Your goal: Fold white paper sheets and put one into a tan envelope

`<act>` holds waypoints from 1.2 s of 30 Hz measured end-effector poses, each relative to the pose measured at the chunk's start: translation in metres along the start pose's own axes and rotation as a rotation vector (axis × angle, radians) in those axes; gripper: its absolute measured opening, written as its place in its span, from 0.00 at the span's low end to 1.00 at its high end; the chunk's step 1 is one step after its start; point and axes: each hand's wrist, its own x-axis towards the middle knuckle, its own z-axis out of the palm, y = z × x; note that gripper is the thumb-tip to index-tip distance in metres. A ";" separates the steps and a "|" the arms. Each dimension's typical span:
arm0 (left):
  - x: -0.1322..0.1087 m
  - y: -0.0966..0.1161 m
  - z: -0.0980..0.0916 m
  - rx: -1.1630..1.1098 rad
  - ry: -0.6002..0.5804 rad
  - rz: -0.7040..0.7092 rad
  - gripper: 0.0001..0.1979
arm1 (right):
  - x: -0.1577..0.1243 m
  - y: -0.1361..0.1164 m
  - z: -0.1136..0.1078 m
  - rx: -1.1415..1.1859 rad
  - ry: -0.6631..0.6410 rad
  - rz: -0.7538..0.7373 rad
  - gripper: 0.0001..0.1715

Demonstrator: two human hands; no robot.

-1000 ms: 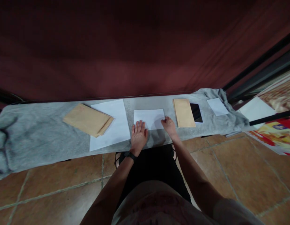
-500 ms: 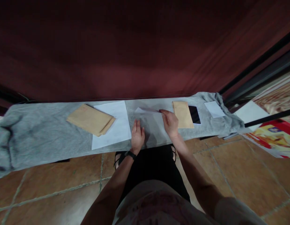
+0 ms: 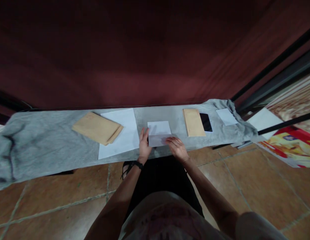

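Note:
A white sheet of paper (image 3: 159, 128) with a crease across its middle sits in front of me on the grey cloth. Its near half looks slightly raised. Along its left edge is my left hand (image 3: 144, 146), fingers stretched out and a little apart, touching or almost touching the paper. My right hand (image 3: 178, 148) has its fingers closed together at the near right corner of the sheet; the thumb is hidden. Left of my hands, a stack of brown envelopes (image 3: 96, 126) partly covers larger white sheets (image 3: 129, 133). To the right lie more brown envelopes (image 3: 195, 123).
A dark-screened phone (image 3: 206, 122) lies beside the right envelopes, partly under them. Farther right is a small white paper (image 3: 227, 116) on the cloth (image 3: 44, 143). A dark red panel (image 3: 149, 83) rises behind the narrow surface. A red and yellow box (image 3: 292, 146) stands at far right.
The creased sheet has turned from a thin edge-on view to showing its face, nearer to me. My right hand has come down and left with it; my left hand now meets its left edge.

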 end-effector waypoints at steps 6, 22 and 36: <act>0.004 -0.006 -0.001 0.134 -0.174 0.087 0.28 | -0.005 0.000 0.004 -0.009 -0.070 0.046 0.21; -0.012 0.005 -0.010 0.203 -0.293 0.111 0.31 | -0.017 0.027 0.018 0.208 0.001 0.339 0.35; 0.015 0.005 -0.005 0.157 -0.137 -0.178 0.07 | 0.019 0.049 0.013 0.368 0.161 0.597 0.17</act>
